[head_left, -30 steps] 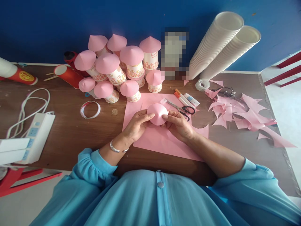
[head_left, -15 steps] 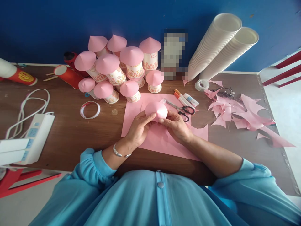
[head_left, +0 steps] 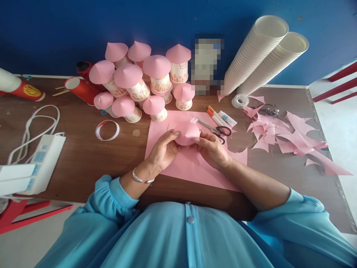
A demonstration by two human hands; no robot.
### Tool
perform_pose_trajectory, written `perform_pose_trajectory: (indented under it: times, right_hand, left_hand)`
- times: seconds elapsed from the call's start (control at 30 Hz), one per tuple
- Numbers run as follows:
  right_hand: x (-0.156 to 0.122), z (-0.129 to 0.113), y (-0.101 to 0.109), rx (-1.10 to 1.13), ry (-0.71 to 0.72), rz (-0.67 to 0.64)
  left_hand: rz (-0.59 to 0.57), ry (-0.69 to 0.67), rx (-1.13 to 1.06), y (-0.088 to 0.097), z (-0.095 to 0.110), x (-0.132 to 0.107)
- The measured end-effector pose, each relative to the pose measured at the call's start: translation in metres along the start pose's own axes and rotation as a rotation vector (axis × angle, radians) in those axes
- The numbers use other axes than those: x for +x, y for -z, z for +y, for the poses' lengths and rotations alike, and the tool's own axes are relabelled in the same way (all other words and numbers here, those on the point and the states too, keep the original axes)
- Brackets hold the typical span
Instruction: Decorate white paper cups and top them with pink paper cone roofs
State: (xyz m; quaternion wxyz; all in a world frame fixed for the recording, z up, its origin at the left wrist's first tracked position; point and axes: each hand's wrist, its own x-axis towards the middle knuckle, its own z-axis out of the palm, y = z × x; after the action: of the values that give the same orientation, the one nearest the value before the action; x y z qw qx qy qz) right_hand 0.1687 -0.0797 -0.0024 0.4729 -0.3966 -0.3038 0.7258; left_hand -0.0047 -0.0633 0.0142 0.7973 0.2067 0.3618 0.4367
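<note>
Between my two hands is a small pink paper cone (head_left: 188, 134), its tip pointing up. My left hand (head_left: 165, 149) pinches the cone's left edge, thumb on top and fingers beneath. On the opposite edge, my right hand (head_left: 212, 149) pinches it in the same way. The cone's underside is hidden. Below lie pink paper sheets (head_left: 192, 171) on the table. Scissors (head_left: 216, 130) with black handles rest just beyond my right hand, beside orange-and-white pens (head_left: 213, 115) and a small white tube (head_left: 227, 118).
Several decorated paper cups with pink cone roofs (head_left: 128, 76) stand at the back. Tall stacks of white cups (head_left: 255, 56) lean on the blue wall. Pink scraps (head_left: 290, 134) and clear tape (head_left: 240, 100) lie right; a tape roll (head_left: 107, 130) and power strip (head_left: 46, 163) lie left.
The cone has turned and tilted slightly between my fingers. My left thumb has shifted up and left along its edge, and my right thumb has moved a little to the right.
</note>
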Motion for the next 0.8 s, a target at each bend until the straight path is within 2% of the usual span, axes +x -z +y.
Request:
perform_pose_trajectory:
  times: [0.2, 0.37, 0.57, 0.8]
  right_hand:
    - [0.000, 0.000, -0.005, 0.001, 0.053, -0.020]
    - [0.000, 0.003, -0.001, -0.028, 0.076, 0.010]
    - [0.000, 0.004, 0.004, -0.092, 0.018, 0.013]
    - [-0.001, 0.000, 0.005, -0.175, -0.045, -0.072]
  left_hand:
    - [0.077, 0.000, -0.067, 0.000, -0.006, 0.001]
    - [0.020, -0.005, 0.000, 0.000, -0.007, -0.001]
    - [-0.047, -0.055, 0.092, 0.003, 0.000, 0.000]
    - [0.012, -0.028, 0.138, 0.007, -0.001, 0.002]
